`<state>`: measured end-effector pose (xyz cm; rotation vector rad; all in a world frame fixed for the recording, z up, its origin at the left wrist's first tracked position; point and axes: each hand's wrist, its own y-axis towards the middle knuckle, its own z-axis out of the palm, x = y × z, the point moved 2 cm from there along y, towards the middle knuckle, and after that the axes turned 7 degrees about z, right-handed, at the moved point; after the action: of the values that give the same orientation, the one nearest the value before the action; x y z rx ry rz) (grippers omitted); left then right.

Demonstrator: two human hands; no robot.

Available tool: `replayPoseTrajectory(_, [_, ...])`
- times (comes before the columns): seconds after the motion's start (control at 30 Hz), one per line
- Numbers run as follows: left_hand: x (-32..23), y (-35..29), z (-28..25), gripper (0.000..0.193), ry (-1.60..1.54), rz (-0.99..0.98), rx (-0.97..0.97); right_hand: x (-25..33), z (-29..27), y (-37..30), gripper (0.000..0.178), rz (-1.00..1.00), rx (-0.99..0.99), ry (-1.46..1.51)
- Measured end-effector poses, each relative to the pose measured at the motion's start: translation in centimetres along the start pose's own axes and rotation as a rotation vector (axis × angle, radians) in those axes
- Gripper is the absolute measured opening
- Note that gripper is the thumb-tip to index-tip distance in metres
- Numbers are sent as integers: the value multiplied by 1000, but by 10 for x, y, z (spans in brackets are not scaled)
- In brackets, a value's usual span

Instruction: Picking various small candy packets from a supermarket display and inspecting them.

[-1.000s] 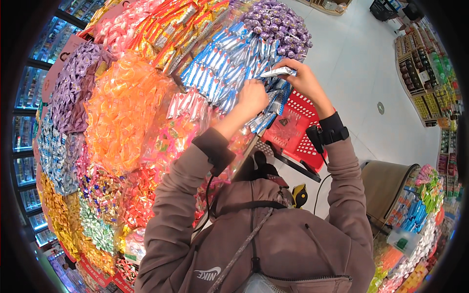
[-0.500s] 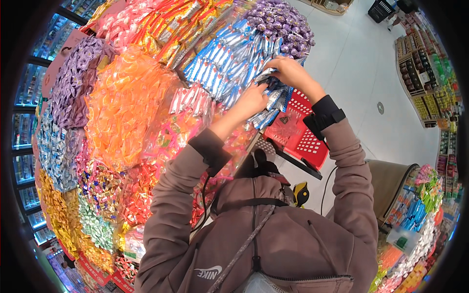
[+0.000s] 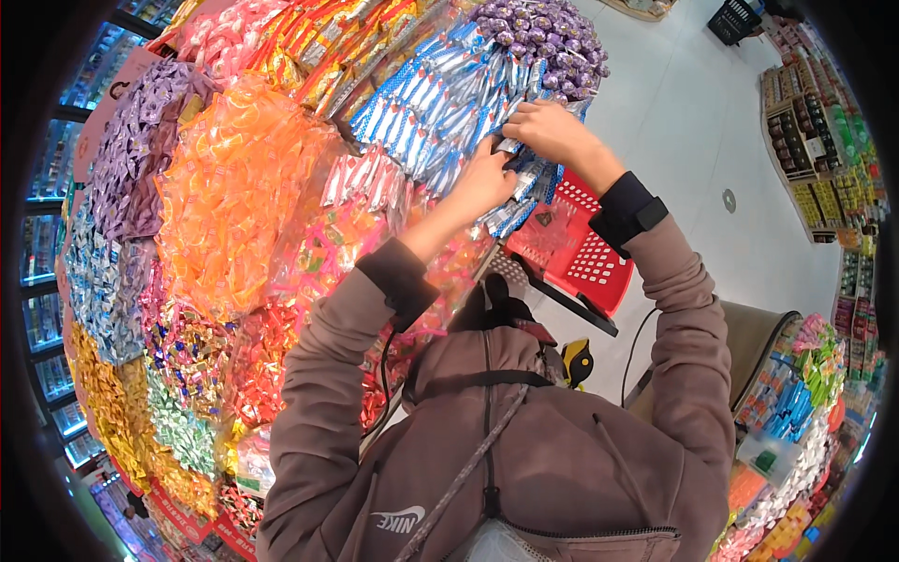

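Note:
A heap of blue-and-silver wrapped candy bars (image 3: 426,108) fills one section of a large sweets display. My left hand (image 3: 484,180) rests on the heap's near edge with its fingers curled into the bars. My right hand (image 3: 552,133) is just beyond it, fingers closed on a blue-and-silver bar at the heap's right side. Both hands almost touch. A red plastic shopping basket (image 3: 599,272) sits below them on the floor side, with a few wrapped items inside.
Around the blue heap lie purple round sweets (image 3: 543,37), orange wrapped sweets (image 3: 234,187), pink-and-silver sweets (image 3: 365,183) and red-yellow bars (image 3: 318,47). Pale floor (image 3: 693,122) stretches to the right. Stocked shelves (image 3: 810,159) line the far right; a black basket (image 3: 735,19) stands at the top.
Both hands have moved left and up, from over the red basket into the blue-and-silver heap. The bar my right hand held out sideways is now down among the others.

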<state>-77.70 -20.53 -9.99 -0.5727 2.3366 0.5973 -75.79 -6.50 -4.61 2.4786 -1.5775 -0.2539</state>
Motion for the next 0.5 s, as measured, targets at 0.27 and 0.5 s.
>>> replayPoseTrajectory(0.27, [0,-1,1,30,99,81,57,8,11,15,12,113,236,-34])
replayPoseTrajectory(0.5, [-4,0,-1,32,57,30,61,6,12,19,11,191,397,45])
